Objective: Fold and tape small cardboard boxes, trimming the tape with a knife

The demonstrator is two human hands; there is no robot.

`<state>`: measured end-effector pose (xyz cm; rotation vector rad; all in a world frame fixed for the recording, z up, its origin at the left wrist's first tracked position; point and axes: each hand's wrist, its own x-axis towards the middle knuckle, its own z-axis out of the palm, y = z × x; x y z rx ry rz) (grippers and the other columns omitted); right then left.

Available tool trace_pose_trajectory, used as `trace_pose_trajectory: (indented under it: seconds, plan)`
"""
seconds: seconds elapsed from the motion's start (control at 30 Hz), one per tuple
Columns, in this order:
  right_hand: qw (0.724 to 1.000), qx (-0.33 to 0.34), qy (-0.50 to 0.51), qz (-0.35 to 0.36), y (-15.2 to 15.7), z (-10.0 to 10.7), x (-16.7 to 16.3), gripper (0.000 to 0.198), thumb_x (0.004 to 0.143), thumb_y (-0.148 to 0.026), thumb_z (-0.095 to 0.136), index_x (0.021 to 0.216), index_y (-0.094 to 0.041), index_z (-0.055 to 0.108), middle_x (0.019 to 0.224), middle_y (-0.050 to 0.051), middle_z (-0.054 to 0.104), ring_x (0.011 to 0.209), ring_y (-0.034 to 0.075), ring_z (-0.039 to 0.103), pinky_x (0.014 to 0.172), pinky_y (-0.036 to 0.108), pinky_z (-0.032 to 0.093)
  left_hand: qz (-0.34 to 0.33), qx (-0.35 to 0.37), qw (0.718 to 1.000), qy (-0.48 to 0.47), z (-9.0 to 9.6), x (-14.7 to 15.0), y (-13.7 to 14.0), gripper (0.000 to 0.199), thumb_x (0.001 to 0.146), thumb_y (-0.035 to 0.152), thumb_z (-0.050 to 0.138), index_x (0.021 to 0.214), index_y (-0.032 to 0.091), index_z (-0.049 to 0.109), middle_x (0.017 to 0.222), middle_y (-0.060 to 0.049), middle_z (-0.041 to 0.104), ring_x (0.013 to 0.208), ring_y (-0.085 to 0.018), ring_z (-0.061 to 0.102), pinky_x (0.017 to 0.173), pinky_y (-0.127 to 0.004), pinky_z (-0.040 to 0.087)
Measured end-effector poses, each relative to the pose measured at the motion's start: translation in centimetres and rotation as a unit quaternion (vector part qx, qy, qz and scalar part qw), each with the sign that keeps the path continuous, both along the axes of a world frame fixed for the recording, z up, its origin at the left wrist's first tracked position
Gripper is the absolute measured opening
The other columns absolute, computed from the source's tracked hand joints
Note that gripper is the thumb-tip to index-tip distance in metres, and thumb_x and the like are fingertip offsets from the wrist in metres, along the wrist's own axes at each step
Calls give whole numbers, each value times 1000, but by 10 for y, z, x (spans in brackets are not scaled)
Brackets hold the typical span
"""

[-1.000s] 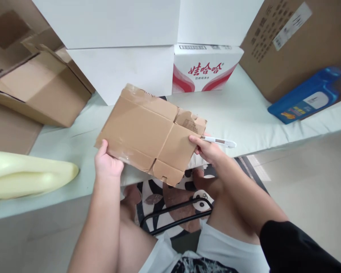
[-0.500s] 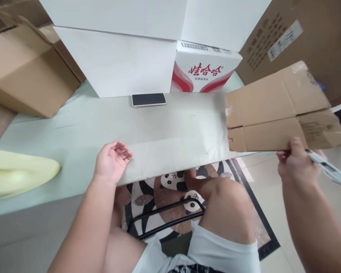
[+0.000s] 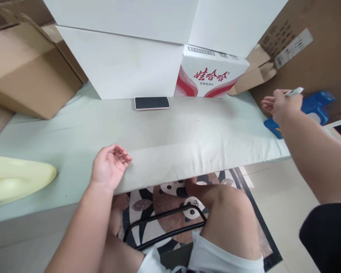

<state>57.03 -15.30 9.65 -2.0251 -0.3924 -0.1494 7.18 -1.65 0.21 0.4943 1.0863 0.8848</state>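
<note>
My left hand [image 3: 110,166] rests palm up on the near part of the cloth-covered table [image 3: 159,136], its fingers loosely curled and apart. A thin pale line shows across the fingers; I cannot tell what it is. My right hand [image 3: 287,106] is raised over the table's right end, shut on a white utility knife [image 3: 296,91], of which only one end sticks out. Its other fingers are partly spread. Below and behind this hand sits a blue plastic object [image 3: 319,104], partly covered by the forearm. The flattened cardboard [image 3: 254,76] leans behind the printed white box [image 3: 210,76].
A phone [image 3: 152,103] lies screen up before the large white panels [image 3: 125,64]. Brown cartons stand at the left [image 3: 36,68] and the right [image 3: 324,49]. A pale yellow curved object [image 3: 19,178] lies at the left edge. A black chair frame [image 3: 165,220] is under the table.
My right hand has let go of the flattened cardboard, which is now behind the printed white box. That hand has moved up and inward, keeping the knife. My left hand has hardly moved.
</note>
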Motion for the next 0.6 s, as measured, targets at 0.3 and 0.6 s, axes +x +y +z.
trace_pose_trajectory:
  seconds: [0.3, 0.6]
  plan:
    - [976, -119, 153, 97, -22, 27, -96, 11, 100, -19, 50, 89, -21, 53, 65, 2, 66, 52, 8, 65, 61, 26, 48, 22, 13, 998, -51, 11, -24, -4, 19, 73, 28, 55, 58, 17, 59, 59, -1, 53, 52, -12, 53, 56, -24, 52]
    - [901, -227, 34, 369, 74, 48, -232, 22, 104, -36, 44, 116, -24, 59, 71, 1, 66, 54, 14, 61, 55, 28, 47, 33, 47, 996, -68, 14, -39, -15, 17, 64, 34, 61, 60, 18, 57, 59, 2, 53, 53, -9, 49, 57, -21, 45]
